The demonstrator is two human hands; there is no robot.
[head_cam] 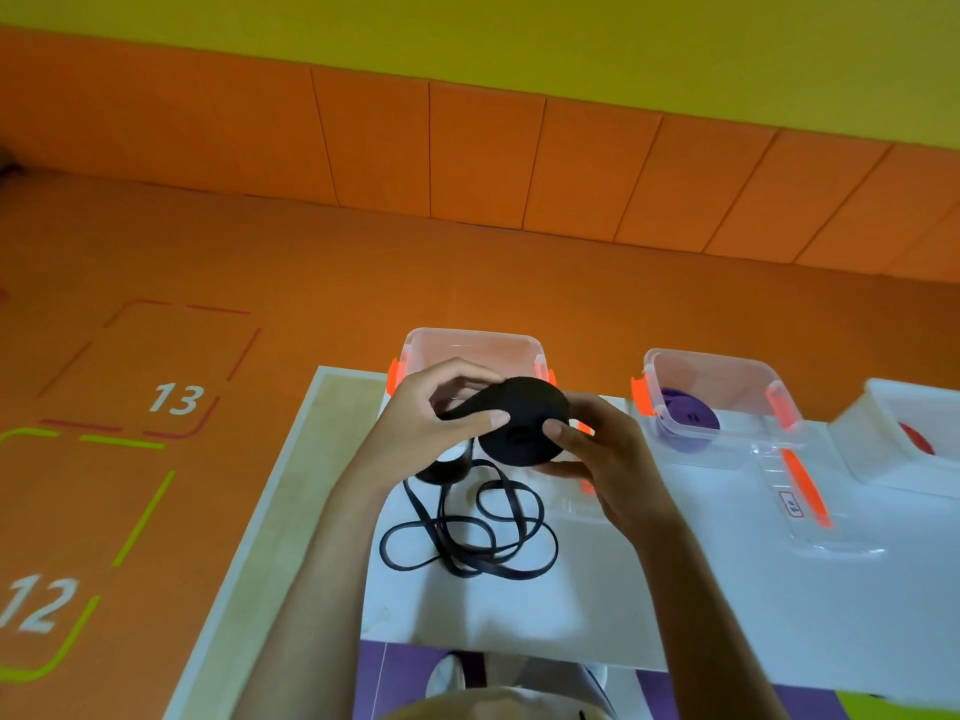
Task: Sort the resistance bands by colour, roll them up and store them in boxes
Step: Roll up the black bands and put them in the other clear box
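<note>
black band roll: matt, rubbery-looking; loose black bands at 6 o'clock slightly glossy; boxes clear glossy plastic, orange clips; table smooth white, probably laminate; floor matt orange.

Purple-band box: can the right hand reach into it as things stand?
Probably yes. The purple-band box stands open, its lid lying in front of it, and nothing stands between it and the right hand. That hand, though, grips the black roll together with the left hand and would need freeing first.
</note>
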